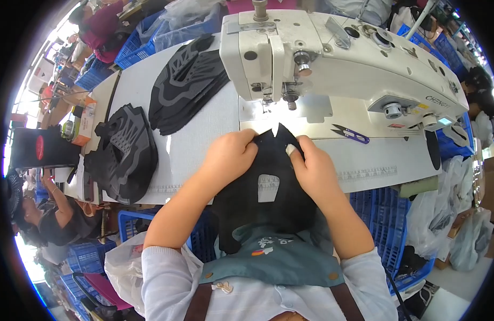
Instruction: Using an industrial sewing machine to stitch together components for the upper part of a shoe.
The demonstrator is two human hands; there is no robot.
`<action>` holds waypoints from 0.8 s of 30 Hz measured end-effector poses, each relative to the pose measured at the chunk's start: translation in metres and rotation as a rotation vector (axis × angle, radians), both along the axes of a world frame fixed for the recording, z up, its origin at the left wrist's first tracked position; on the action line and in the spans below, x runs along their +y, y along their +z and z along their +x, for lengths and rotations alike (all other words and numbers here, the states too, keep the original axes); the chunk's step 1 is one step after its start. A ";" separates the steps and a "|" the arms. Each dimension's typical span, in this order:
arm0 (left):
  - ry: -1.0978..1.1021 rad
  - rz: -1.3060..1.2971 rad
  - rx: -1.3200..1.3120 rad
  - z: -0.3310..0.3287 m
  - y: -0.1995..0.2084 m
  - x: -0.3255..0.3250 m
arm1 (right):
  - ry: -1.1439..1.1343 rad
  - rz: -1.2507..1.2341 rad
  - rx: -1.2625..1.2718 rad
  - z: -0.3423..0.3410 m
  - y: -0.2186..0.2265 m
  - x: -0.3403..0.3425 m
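Note:
A black shoe upper (247, 184), lying flat with a cut-out in its middle and a notch at its far end, spans the table's front edge and my apron. My left hand (232, 153) grips its far left edge with the fingers curled under. On the opposite edge my right hand (311, 165) pinches the fabric, thumb on top. Just beyond the notch stands the needle area of a white sewing machine (311, 48), brightly lit. The fingers beneath the fabric are hidden.
Purple-handled thread snips (352, 134) lie right of my right hand. Two stacks of black-and-grey shoe uppers, a far stack (185, 85) and a nearer stack (123, 155), sit on the left. A blue crate (378, 224) stands below the table; a co-worker (54, 214) is at far left.

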State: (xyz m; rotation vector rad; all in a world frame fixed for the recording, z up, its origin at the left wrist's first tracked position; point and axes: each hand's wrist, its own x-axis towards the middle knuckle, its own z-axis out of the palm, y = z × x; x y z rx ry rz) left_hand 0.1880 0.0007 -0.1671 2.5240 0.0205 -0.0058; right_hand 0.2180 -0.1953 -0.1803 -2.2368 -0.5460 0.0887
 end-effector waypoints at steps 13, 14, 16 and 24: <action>0.060 -0.204 0.030 0.045 -0.012 0.016 | 0.107 0.044 0.004 0.056 -0.014 0.021; 0.050 -0.223 0.074 0.046 -0.012 0.017 | 0.110 -0.016 0.129 0.059 -0.006 0.021; 0.041 -0.245 0.111 0.048 -0.013 0.022 | 0.137 -0.072 0.168 0.067 -0.007 0.022; 0.007 -0.168 0.152 0.063 -0.024 0.029 | 0.090 -0.262 0.076 0.085 -0.020 0.032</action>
